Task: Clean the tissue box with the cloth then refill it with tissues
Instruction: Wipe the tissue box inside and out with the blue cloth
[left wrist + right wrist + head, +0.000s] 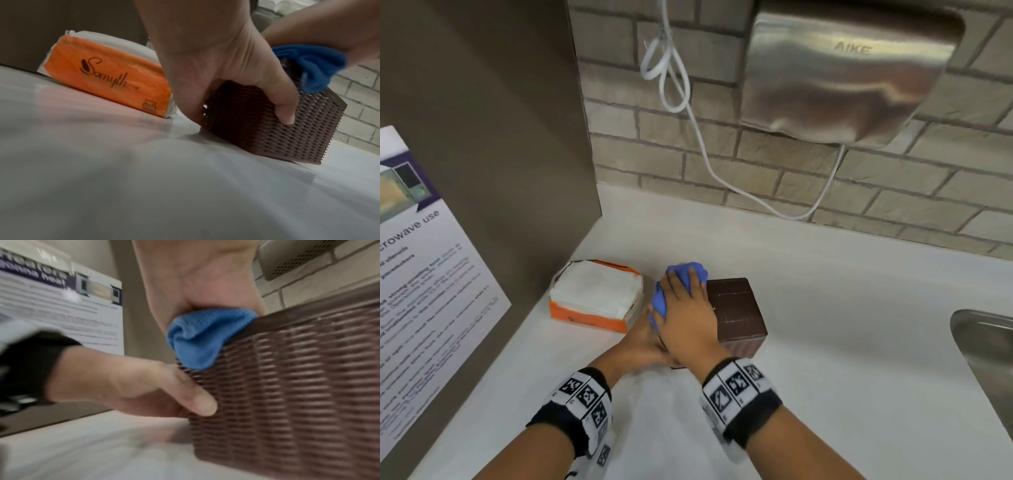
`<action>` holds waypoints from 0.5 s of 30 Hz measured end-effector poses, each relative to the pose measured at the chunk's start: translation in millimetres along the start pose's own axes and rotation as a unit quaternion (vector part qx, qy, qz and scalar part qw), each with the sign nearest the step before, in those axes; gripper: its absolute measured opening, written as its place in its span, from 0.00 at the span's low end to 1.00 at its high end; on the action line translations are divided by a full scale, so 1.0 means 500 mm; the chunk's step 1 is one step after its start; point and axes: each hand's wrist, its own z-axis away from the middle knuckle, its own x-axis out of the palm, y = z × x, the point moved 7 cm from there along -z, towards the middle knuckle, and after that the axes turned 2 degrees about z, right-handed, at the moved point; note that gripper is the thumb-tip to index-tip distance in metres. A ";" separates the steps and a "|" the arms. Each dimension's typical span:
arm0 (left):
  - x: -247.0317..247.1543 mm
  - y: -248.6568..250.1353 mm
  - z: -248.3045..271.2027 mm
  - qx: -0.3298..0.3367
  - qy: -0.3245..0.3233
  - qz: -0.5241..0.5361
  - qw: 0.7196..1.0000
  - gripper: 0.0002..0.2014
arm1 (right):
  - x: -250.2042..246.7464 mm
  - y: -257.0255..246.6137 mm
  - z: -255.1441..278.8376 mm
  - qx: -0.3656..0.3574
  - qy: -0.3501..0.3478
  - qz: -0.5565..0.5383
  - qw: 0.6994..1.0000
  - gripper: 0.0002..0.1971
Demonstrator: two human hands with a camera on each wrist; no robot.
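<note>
A brown woven tissue box (738,313) (267,126) (298,378) stands on the white counter (842,394). My left hand (642,339) (236,73) (144,386) grips its near-left corner, thumb on the near side and fingers round the left side. My right hand (688,318) (201,280) holds a bunched blue cloth (683,274) (308,65) (201,337) and presses it on the box's top left edge. An orange pack of white tissues (595,298) (107,81) lies just left of the box, apart from both hands.
A steel hand dryer (842,68) hangs on the brick wall above, its white cord (688,120) looping down behind the box. A steel sink (983,342) is at the right edge. A brown panel with a microwave notice (424,274) closes off the left.
</note>
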 end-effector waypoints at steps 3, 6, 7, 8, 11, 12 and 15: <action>0.002 -0.005 0.001 0.001 -0.001 0.029 1.000 0.38 | 0.002 -0.007 0.067 -0.042 -0.015 0.022 0.999 0.29; 0.000 0.008 0.005 0.011 -0.011 0.025 1.000 0.54 | -0.005 0.060 0.124 -0.052 -0.021 -0.043 0.998 0.35; -0.002 0.011 0.006 0.015 -0.012 0.022 1.000 0.59 | -0.011 0.096 0.136 -0.033 -0.019 -0.061 0.997 0.36; -0.003 0.011 0.007 0.013 -0.012 0.021 1.000 0.62 | -0.019 0.134 0.143 -0.006 -0.007 -0.071 0.997 0.36; -0.004 0.007 0.010 -0.005 -0.007 0.016 1.000 0.67 | -0.038 0.224 0.145 0.074 0.013 -0.097 0.992 0.28; -0.004 0.008 0.010 -0.008 -0.005 0.013 1.000 0.68 | -0.044 0.239 0.145 0.103 0.008 -0.111 0.988 0.28; -0.005 0.016 0.010 -0.004 -0.006 0.013 1.000 0.68 | -0.038 0.246 0.140 0.168 -0.004 -0.111 0.980 0.30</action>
